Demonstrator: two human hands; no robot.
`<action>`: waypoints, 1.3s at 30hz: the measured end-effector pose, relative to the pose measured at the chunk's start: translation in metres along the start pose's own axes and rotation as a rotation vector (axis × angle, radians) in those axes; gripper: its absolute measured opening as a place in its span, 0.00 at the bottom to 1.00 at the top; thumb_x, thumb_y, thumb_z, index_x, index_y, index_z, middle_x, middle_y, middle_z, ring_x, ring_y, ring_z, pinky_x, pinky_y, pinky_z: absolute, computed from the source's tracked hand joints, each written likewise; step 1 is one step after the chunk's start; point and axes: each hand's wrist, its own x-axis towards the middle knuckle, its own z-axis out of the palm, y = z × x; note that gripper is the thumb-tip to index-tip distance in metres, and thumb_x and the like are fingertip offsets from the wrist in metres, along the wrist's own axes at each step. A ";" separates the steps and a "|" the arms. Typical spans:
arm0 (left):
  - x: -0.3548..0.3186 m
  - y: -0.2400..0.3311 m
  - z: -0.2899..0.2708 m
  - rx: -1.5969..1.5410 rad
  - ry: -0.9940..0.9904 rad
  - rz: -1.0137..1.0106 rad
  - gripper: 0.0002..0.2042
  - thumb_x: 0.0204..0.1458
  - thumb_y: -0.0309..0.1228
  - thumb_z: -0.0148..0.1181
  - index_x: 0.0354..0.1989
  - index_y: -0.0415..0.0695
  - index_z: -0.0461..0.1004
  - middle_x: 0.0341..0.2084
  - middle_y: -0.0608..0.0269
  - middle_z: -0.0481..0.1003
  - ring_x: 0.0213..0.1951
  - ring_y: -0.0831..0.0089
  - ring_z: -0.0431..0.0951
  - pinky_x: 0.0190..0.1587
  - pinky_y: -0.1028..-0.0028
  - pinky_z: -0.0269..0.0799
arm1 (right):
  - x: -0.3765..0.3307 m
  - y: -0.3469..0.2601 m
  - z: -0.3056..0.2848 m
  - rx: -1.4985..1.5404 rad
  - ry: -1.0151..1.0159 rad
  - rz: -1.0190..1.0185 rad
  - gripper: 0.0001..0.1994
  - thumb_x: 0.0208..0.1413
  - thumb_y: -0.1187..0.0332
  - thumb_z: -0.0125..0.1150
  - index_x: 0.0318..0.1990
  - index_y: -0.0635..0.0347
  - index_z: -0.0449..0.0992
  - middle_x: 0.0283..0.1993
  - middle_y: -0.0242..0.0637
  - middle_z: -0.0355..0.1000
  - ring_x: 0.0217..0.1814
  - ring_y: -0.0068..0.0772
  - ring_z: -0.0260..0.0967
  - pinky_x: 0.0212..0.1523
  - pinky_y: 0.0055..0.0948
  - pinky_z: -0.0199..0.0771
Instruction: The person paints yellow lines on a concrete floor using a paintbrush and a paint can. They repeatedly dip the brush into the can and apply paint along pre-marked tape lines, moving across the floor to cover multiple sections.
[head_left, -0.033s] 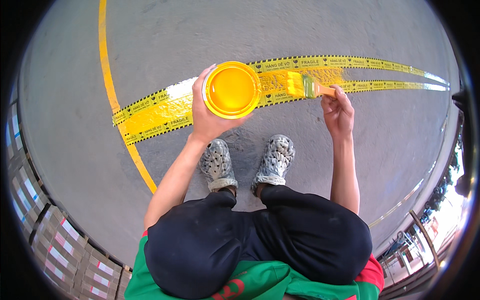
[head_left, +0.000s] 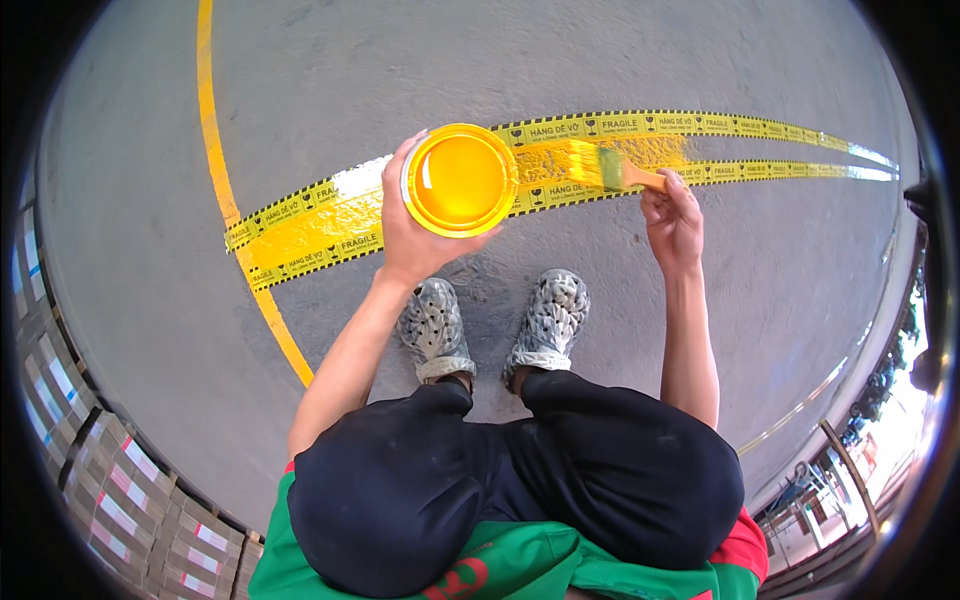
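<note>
My left hand (head_left: 418, 235) is wrapped round an open can of yellow paint (head_left: 461, 180), held above the floor in front of my feet. Between finger and thumb my right hand (head_left: 672, 222) pinches the handle of a paintbrush (head_left: 612, 168). Yellow paint coats its bristles, which lie over the strip between two lines of yellow tape. The upper tape (head_left: 640, 124) and lower tape (head_left: 345, 248) both have black striped edges. Wet yellow paint (head_left: 315, 222) fills the strip left of the can; right of the brush the coat (head_left: 660, 150) looks thinner and speckled. The can hides part of the strip.
A painted yellow line (head_left: 207, 110) crosses the grey concrete floor (head_left: 500, 60) on the left, meeting the taped strip. Stacked cartons (head_left: 125, 490) stand at the lower left. My clogs (head_left: 548, 315) rest just below the strip. Metal frames (head_left: 815, 510) are at the lower right.
The brush has moved slightly left, its bristles now splayed over the strip. The can and my left hand have shifted a little left too.
</note>
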 end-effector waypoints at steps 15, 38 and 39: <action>-0.012 0.016 -0.049 0.182 0.203 0.001 0.60 0.28 0.38 0.87 0.71 0.42 0.50 0.64 0.54 0.62 0.66 0.59 0.65 0.69 0.59 0.59 | 0.001 -0.008 0.020 -1.699 0.233 -0.986 0.08 0.60 0.72 0.63 0.44 0.62 0.82 0.36 0.43 0.80 0.30 0.35 0.77 0.31 0.32 0.79; -0.005 0.046 -0.079 0.168 0.253 -0.101 0.60 0.30 0.41 0.84 0.72 0.44 0.48 0.65 0.56 0.61 0.68 0.60 0.63 0.72 0.59 0.55 | 0.004 0.042 0.031 -1.702 0.020 -1.078 0.14 0.56 0.73 0.64 0.50 0.59 0.79 0.32 0.37 0.77 0.30 0.32 0.75 0.21 0.30 0.74; -0.006 0.048 -0.080 0.189 0.246 -0.099 0.60 0.30 0.41 0.84 0.72 0.44 0.48 0.65 0.55 0.61 0.68 0.60 0.63 0.72 0.58 0.55 | -0.007 0.069 0.057 -1.779 -0.024 -0.838 0.09 0.59 0.72 0.65 0.47 0.57 0.82 0.39 0.39 0.82 0.37 0.31 0.79 0.38 0.29 0.81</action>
